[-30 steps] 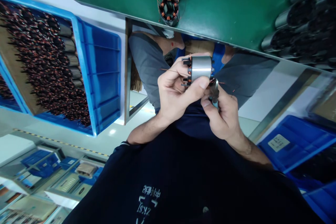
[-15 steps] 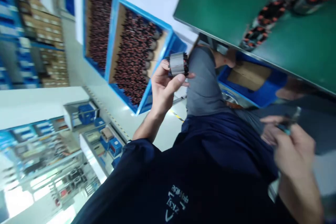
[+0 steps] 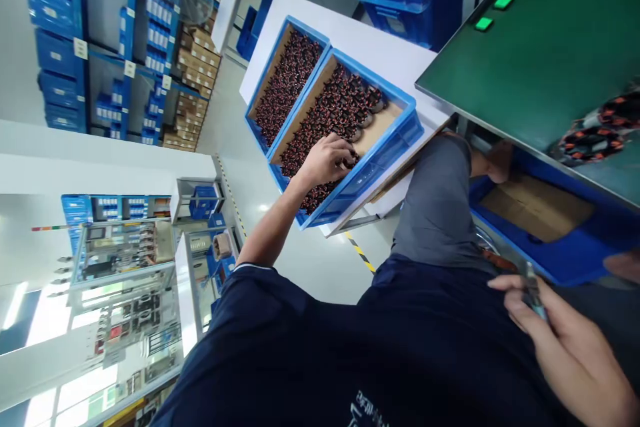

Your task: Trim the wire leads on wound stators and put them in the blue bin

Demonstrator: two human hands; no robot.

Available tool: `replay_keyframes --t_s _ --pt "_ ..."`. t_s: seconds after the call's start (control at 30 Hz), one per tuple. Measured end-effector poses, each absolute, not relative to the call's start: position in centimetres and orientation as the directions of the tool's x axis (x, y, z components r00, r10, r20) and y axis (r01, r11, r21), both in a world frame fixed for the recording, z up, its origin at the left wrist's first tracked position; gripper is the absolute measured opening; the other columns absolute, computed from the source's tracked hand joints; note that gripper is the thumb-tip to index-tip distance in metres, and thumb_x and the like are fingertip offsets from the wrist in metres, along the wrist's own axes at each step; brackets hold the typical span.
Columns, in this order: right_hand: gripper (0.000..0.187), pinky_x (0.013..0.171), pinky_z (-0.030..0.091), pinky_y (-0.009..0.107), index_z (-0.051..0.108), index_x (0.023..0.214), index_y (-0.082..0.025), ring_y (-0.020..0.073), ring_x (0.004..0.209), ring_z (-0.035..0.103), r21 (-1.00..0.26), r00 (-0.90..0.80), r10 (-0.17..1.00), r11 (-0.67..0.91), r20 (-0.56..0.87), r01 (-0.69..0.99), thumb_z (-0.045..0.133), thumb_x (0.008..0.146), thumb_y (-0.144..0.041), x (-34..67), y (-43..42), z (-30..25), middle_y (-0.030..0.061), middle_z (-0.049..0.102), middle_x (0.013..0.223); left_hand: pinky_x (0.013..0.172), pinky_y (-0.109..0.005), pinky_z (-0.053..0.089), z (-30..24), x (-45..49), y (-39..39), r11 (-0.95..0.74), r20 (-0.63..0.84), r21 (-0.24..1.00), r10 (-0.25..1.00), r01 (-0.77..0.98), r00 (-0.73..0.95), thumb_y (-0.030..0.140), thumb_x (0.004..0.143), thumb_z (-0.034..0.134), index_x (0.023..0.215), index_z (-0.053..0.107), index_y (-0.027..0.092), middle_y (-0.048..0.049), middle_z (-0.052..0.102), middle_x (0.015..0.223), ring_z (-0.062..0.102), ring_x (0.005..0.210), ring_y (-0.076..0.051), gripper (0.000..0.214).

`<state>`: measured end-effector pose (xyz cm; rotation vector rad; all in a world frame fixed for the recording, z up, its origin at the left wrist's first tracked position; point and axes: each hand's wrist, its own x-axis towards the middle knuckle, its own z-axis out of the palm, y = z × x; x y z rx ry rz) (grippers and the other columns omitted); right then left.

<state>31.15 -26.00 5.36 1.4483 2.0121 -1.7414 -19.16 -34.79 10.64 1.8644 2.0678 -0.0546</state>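
Observation:
My left hand (image 3: 330, 161) reaches down into the nearer blue bin (image 3: 367, 177), its fingers curled round a motor stator (image 3: 354, 159) at the edge of the packed rows. Most of that stator is hidden under the fingers. Rows of similar stators (image 3: 320, 133) with black and orange ends fill much of the bin, over a cardboard lining. Low on the right, my right hand (image 3: 565, 333) is closed round a small pair of nippers (image 3: 533, 290) with a metal tip and a teal handle; the fingers cover part of them.
A second blue bin (image 3: 254, 121) of stators stands beside the first on a white table (image 3: 345, 17). The green workbench (image 3: 530, 60) at upper right bears more stators (image 3: 593, 145) and several green blocks (image 3: 504, 1). Under it sits a cardboard-lined blue crate (image 3: 565, 267).
My left hand has carried the stator from above my knee into the nearer bin. The view has swung, bringing the green blocks into sight. My right hand keeps the nippers.

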Motion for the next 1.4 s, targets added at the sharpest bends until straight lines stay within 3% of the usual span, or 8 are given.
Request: replay_keyframes --t_s 0.3,0.47,0.6,0.73,0.9,1.13,1.3,1.4 --pt "0.036 0.109 0.056 0.053 0.075 0.109 -0.051 0.0352 0.133 0.069 -0.677 -0.568 0.39 -0.245 -0.724 0.694 0.059 0.087 -0.074 30.0 -27.2 5.8 0.006 0.078 0.127 0.108 -0.04 0.055 13.5 -19.2 -35.8 0.213 -0.534 0.162 0.84 0.964 -0.096 0.027 0.079 0.078 0.146 0.065 0.024 -0.0088 0.074 0.131 0.063 0.123 -0.027 0.069" --pt "0.044 0.102 0.058 0.044 0.073 0.118 -0.031 0.0264 0.106 0.075 -0.784 -0.671 0.442 -0.137 -0.595 0.605 0.052 0.098 -0.064 30.3 -27.0 6.5 0.0077 0.078 0.115 0.114 -0.051 0.052 15.8 -15.4 -31.5 0.098 -0.231 0.3 0.973 0.949 -0.027 0.035 0.088 0.077 0.138 0.071 0.03 -0.0085 0.075 0.129 0.065 0.122 -0.03 0.05" --pt "0.04 0.091 0.054 0.031 0.07 0.119 -0.023 0.0152 0.086 0.067 -0.821 -0.701 0.475 -0.086 -0.531 0.564 0.047 0.104 -0.053 30.1 -26.2 8.1 0.0043 0.073 0.096 0.124 -0.061 0.043 13.5 -8.6 -24.3 -0.073 0.012 0.469 0.997 0.88 0.076 0.052 0.091 0.078 0.134 0.072 0.033 -0.0074 0.063 0.153 0.055 0.14 -0.035 0.048" --pt "0.037 0.09 0.052 0.031 0.068 0.118 -0.023 0.0139 0.082 0.063 -0.817 -0.693 0.487 -0.08 -0.531 0.571 0.047 0.105 -0.05 30.6 -26.3 10.0 0.0023 0.069 0.092 0.129 -0.068 0.033 8.8 -1.3 -16.8 -0.241 0.057 0.516 0.967 0.822 0.248 0.058 0.09 0.079 0.127 0.074 0.032 -0.0079 0.047 0.168 0.037 0.158 -0.041 0.046" --pt "0.037 0.092 0.05 0.03 0.068 0.121 -0.023 0.0127 0.088 0.063 -0.801 -0.643 0.518 -0.157 -0.565 0.577 0.046 0.106 -0.05 33.5 -27.6 9.8 0.0027 0.071 0.101 0.133 -0.067 0.026 5.2 1.5 -11.8 -0.288 0.038 0.567 0.945 0.772 0.324 0.063 0.09 0.078 0.101 0.076 0.024 -0.0081 0.051 0.165 0.032 0.161 -0.038 0.041" --pt "0.026 0.094 0.053 0.029 0.071 0.111 -0.024 0.0126 0.099 0.068 -0.859 -0.411 0.783 -0.29 -0.467 0.423 0.058 0.102 -0.044 35.5 -29.3 6.9 0.0028 0.074 0.108 0.119 -0.064 0.047 6.2 4.0 -15.1 -0.347 0.224 0.704 0.936 0.619 0.27 0.076 0.094 0.066 0.104 0.073 0.025 -0.0129 0.064 0.145 0.053 0.146 -0.038 0.053" --pt "0.02 0.081 0.057 0.033 0.074 0.112 -0.027 0.013 0.082 0.067 -0.969 -0.119 0.969 -0.199 -0.217 0.144 0.065 0.099 -0.038 33.5 -27.8 8.4 0.0012 0.073 0.092 0.097 -0.053 0.06 9.8 9.7 -20.9 -0.343 0.316 0.865 0.939 0.367 0.133 0.063 0.091 0.08 0.102 0.068 0.027 -0.0067 0.068 0.113 0.07 0.117 -0.031 0.039" --pt "0.019 0.067 0.054 0.034 0.074 0.112 -0.032 0.0132 0.073 0.063 -0.991 -0.027 0.994 -0.1 -0.103 0.089 0.066 0.098 -0.042 32.5 -26.2 10.2 0.0013 0.071 0.089 0.096 -0.051 0.062 11.6 11.8 -23.0 -0.3 0.276 0.912 0.953 0.278 0.123 0.056 0.094 0.079 0.098 0.066 0.026 -0.0083 0.071 0.121 0.071 0.118 -0.03 0.033"
